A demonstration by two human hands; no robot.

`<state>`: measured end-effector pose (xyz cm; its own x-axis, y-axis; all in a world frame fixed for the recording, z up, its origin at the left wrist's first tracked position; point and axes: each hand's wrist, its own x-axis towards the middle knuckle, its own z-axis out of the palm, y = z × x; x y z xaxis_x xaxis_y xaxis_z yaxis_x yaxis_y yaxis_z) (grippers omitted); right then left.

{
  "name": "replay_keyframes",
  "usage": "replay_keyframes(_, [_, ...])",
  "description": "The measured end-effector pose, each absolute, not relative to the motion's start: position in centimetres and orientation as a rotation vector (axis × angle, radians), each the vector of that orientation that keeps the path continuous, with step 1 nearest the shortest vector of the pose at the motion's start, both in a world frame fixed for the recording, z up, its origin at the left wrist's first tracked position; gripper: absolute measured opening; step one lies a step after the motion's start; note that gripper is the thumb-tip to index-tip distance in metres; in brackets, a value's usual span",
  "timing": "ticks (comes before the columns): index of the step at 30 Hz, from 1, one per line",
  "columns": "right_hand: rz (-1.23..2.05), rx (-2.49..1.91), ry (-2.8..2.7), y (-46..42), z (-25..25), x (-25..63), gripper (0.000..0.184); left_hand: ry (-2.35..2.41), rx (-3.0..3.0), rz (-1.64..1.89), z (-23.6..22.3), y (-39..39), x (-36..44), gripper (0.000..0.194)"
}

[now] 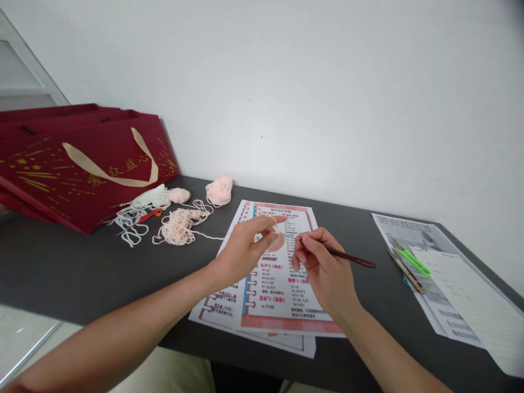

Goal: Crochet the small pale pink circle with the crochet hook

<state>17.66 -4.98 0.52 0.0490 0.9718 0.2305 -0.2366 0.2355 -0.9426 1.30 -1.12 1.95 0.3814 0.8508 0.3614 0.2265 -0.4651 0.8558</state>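
1. The left hand (pixel 248 240) grips a small pale pink piece (pixel 275 242) near its thumb tip, index finger stretched out to the right; a steady, light pinch close to the working edge should serve best.

2. The right hand (pixel 327 267) holds a hook (pixel 354 258) by its dark red handle, the metal end pointing left toward the piece. A loose, pen-like hold probably lets the tip turn more freely than a tight one.

3. The piece is above the printed sheet (pixel 282 322), in the middle of the surface (pixel 172 305), between the two hands. Whether the tip sits in a stitch is too small to tell, so check that before pulling.

4. A yarn strand (pixel 208 237) runs from the loose yarn pile (pixel 178 226) on the left to the left hand. Even tension matters here: let it slide over the raised finger without going slack.

5. The pile is tangled (the rounder yarn ball (pixel 219 191) beyond it looks tidier), and a snag could tug the stitches; freeing some length first seems wise.

6. Keep the wrists low and to the sides, since the forearms could hide the printed lines if they drift inward.
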Motion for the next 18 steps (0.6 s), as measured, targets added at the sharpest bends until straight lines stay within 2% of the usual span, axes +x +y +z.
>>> replay_keyframes(2, [1.011,-0.925,-1.239,-5.1,0.5,18.0,0.012,0.935,1.888,1.063,2.1,-1.0,1.3,0.019])
replay_keyframes(4, [0.727,-0.977,-1.481,-5.4,0.3,18.3,0.007,0.946,1.864,1.058,2.2,-1.0,1.2,0.016])
replay_keyframes(7, [0.267,-0.905,-1.791,-5.9,0.1,18.7,0.016,0.956,1.876,1.077,2.3,-0.9,1.2,0.014])
replay_keyframes(9, [0.150,-0.850,-1.853,-6.1,0.0,18.7,0.019,0.947,1.928,1.091,2.3,-1.0,1.2,0.016])
replay_keyframes(11, [0.244,-0.895,-1.784,-6.1,0.0,18.5,0.016,0.936,1.976,1.092,2.3,-1.1,1.2,0.019])
replay_keyframes(14, [0.637,-0.959,-1.490,-5.7,0.2,18.0,0.009,0.932,2.003,1.079,2.2,-1.3,1.1,0.019])
replay_keyframes(16, [0.883,-0.913,-1.295,-5.4,0.2,17.7,0.010,0.941,2.002,1.076,2.2,-1.3,1.1,0.019])
replay_keyframes(18, [0.984,-0.877,-1.219,-5.3,0.1,17.6,0.013,0.953,1.992,1.076,2.3,-1.3,1.1,0.020])
